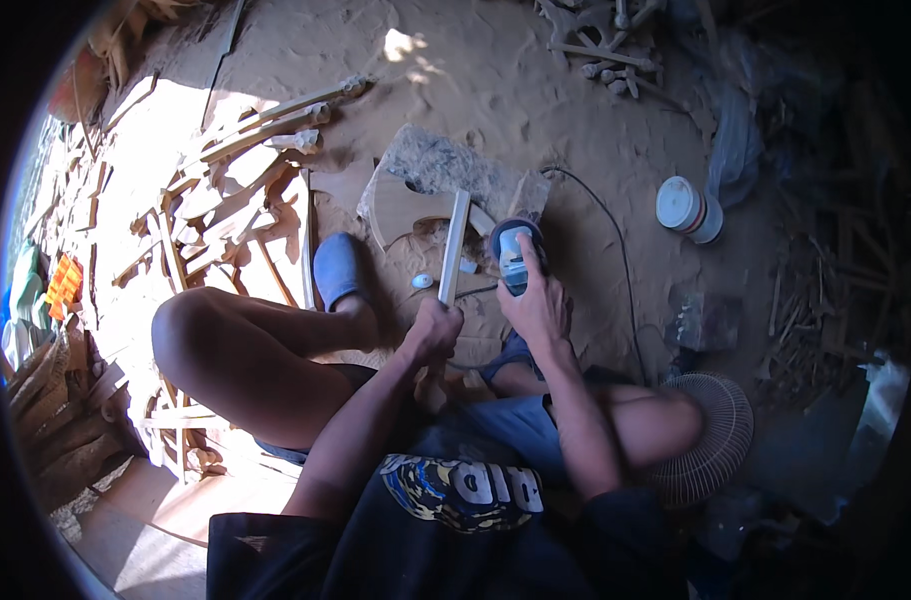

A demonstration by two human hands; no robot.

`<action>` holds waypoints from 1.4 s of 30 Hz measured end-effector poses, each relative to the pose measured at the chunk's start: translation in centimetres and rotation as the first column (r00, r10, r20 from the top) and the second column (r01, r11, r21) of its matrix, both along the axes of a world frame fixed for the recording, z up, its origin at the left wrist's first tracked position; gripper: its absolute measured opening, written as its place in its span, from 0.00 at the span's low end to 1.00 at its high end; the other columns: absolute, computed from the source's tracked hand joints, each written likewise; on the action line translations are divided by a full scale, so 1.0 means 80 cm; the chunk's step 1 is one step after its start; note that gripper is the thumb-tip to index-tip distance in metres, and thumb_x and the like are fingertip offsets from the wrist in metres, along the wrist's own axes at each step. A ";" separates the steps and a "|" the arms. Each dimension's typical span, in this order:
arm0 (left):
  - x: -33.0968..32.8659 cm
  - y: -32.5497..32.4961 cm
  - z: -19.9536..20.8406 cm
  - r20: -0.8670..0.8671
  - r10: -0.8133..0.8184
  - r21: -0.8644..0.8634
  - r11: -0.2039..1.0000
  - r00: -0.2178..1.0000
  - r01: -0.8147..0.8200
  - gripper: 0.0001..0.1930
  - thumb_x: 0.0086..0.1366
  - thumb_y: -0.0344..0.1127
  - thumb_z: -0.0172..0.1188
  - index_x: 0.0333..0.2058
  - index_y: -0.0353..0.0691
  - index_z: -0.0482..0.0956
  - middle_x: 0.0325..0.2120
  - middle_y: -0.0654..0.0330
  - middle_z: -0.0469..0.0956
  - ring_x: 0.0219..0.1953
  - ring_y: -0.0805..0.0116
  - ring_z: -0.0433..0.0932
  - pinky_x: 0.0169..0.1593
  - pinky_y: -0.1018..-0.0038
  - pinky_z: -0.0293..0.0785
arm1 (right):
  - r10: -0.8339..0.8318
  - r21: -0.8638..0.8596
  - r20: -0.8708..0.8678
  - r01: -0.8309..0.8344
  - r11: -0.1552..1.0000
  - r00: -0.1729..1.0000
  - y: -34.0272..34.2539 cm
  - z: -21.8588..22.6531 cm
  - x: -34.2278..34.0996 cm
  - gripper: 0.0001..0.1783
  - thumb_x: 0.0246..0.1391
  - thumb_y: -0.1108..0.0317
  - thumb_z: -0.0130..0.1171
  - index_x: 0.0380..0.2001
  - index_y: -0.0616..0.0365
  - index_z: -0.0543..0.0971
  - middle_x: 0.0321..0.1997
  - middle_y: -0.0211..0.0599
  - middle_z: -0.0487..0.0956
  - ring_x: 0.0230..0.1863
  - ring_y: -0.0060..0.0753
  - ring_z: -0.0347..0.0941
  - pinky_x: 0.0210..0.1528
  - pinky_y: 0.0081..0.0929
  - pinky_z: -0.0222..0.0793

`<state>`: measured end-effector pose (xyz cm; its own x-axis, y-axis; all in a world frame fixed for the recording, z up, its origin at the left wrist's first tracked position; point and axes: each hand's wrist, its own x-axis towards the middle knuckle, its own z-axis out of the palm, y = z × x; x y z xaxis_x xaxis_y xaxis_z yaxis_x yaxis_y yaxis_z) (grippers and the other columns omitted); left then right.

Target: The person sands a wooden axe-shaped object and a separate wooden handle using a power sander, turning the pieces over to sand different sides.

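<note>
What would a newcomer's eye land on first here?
Probably the pale wooden strip standing out near the middle, held in the left hand, and the power tool just right of it, in the right hand. Next, likely, the brightly sunlit wood scraps strewn across the ground at left, then the round wire fan guard at lower right.

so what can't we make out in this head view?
All in the head view:
Handheld grinder: underside faces away; grip covered by the right hand.
Wooden strip: gripped section covered by the left hand.
Fan: partly behind the right knee.
Stick pile: individual pieces lost in shadow.
</note>
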<state>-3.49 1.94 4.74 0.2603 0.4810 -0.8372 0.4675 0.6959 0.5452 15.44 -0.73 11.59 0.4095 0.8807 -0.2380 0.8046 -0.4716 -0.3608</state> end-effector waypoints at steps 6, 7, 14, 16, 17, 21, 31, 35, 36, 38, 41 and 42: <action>-0.006 0.005 0.008 0.007 0.016 -0.036 0.999 1.000 -0.015 0.17 0.74 0.40 0.55 0.32 0.29 0.73 0.20 0.56 0.73 0.19 0.62 0.75 0.23 0.59 0.75 | -0.089 -0.077 -0.126 0.079 0.994 0.988 0.002 0.036 0.011 0.47 0.56 0.58 0.71 0.78 0.38 0.64 0.55 0.65 0.84 0.55 0.67 0.83 0.54 0.57 0.80; 0.000 0.005 0.015 -0.009 0.002 0.014 1.000 1.000 -0.002 0.17 0.74 0.39 0.54 0.27 0.33 0.72 0.20 0.58 0.72 0.19 0.64 0.74 0.23 0.60 0.73 | -0.100 -0.073 -0.119 0.092 0.993 0.988 -0.004 0.023 0.026 0.47 0.56 0.58 0.71 0.78 0.38 0.64 0.55 0.65 0.84 0.55 0.67 0.83 0.54 0.57 0.80; -0.005 0.006 0.009 0.048 0.057 -0.078 0.996 0.997 -0.053 0.15 0.72 0.39 0.57 0.28 0.35 0.72 0.20 0.60 0.71 0.19 0.66 0.72 0.22 0.62 0.71 | 0.019 0.346 -0.507 0.184 0.920 0.862 -0.001 -0.013 0.068 0.47 0.52 0.67 0.75 0.73 0.64 0.68 0.68 0.52 0.78 0.67 0.41 0.78 0.69 0.37 0.72; -0.011 0.003 -0.001 0.113 0.112 -0.108 0.989 0.987 -0.100 0.14 0.71 0.39 0.57 0.28 0.35 0.72 0.20 0.61 0.71 0.18 0.67 0.71 0.22 0.62 0.70 | 0.004 0.312 -0.461 0.157 0.937 0.888 0.002 -0.016 0.064 0.47 0.52 0.66 0.75 0.73 0.64 0.68 0.68 0.52 0.78 0.67 0.41 0.77 0.70 0.36 0.71; -0.013 0.002 -0.006 0.111 0.114 -0.105 0.989 0.987 -0.103 0.14 0.71 0.39 0.57 0.28 0.35 0.72 0.20 0.61 0.71 0.18 0.67 0.71 0.22 0.62 0.70 | 0.008 0.314 -0.463 0.155 0.937 0.886 0.004 -0.017 0.062 0.47 0.52 0.66 0.75 0.73 0.64 0.68 0.68 0.52 0.78 0.67 0.41 0.77 0.70 0.36 0.71; -0.012 0.005 -0.005 0.127 0.074 -0.112 0.992 0.989 -0.060 0.16 0.74 0.36 0.54 0.27 0.34 0.68 0.17 0.61 0.65 0.15 0.64 0.70 0.20 0.58 0.69 | 0.022 0.325 -0.500 0.164 0.931 0.866 0.009 -0.030 0.060 0.47 0.52 0.62 0.73 0.75 0.57 0.68 0.69 0.57 0.79 0.69 0.53 0.78 0.70 0.41 0.72; -0.023 0.010 -0.008 0.160 0.009 -0.048 0.999 0.987 -0.002 0.17 0.64 0.39 0.58 0.29 0.25 0.76 0.20 0.54 0.74 0.20 0.60 0.77 0.25 0.60 0.75 | 0.029 0.367 -0.516 0.191 0.910 0.856 0.031 -0.043 0.063 0.46 0.53 0.67 0.73 0.74 0.63 0.68 0.69 0.52 0.77 0.68 0.42 0.76 0.71 0.37 0.70; -0.023 0.012 -0.003 0.214 -0.029 0.024 0.999 0.976 0.024 0.18 0.64 0.40 0.59 0.29 0.26 0.75 0.20 0.55 0.74 0.19 0.61 0.76 0.24 0.60 0.75 | 0.039 0.468 -0.373 0.152 0.871 0.927 0.025 -0.039 0.074 0.46 0.55 0.65 0.72 0.76 0.56 0.67 0.66 0.55 0.81 0.66 0.49 0.80 0.67 0.40 0.74; -0.029 0.012 -0.004 0.200 -0.010 0.003 1.000 0.980 0.009 0.17 0.64 0.40 0.59 0.29 0.26 0.76 0.20 0.55 0.74 0.19 0.61 0.76 0.24 0.61 0.74 | 0.009 0.436 -0.448 0.210 0.875 0.894 0.025 -0.026 0.066 0.46 0.54 0.65 0.72 0.75 0.56 0.67 0.65 0.54 0.82 0.64 0.47 0.82 0.66 0.39 0.75; -0.030 0.012 -0.002 0.194 0.002 -0.010 1.000 0.981 0.000 0.16 0.65 0.39 0.59 0.29 0.27 0.76 0.20 0.56 0.74 0.19 0.62 0.76 0.24 0.61 0.73 | -0.050 0.430 -0.492 0.293 0.854 0.869 0.021 0.005 0.060 0.45 0.53 0.66 0.75 0.74 0.56 0.69 0.61 0.50 0.84 0.59 0.40 0.84 0.62 0.37 0.78; -0.029 0.015 0.011 0.184 -0.047 0.040 0.998 0.982 0.040 0.13 0.68 0.38 0.60 0.29 0.32 0.75 0.19 0.60 0.73 0.19 0.65 0.74 0.23 0.64 0.71 | -0.041 0.488 -0.518 0.335 0.806 0.854 0.013 0.048 0.073 0.44 0.53 0.67 0.75 0.73 0.56 0.69 0.60 0.49 0.84 0.58 0.37 0.84 0.62 0.37 0.78; -0.026 0.016 0.022 0.208 -0.008 0.049 0.999 0.978 -0.003 0.14 0.69 0.38 0.60 0.27 0.33 0.76 0.18 0.60 0.73 0.17 0.66 0.74 0.22 0.65 0.71 | -0.042 0.498 -0.551 0.368 0.785 0.834 0.008 0.065 0.081 0.44 0.54 0.68 0.75 0.73 0.57 0.69 0.59 0.47 0.84 0.56 0.34 0.83 0.61 0.35 0.79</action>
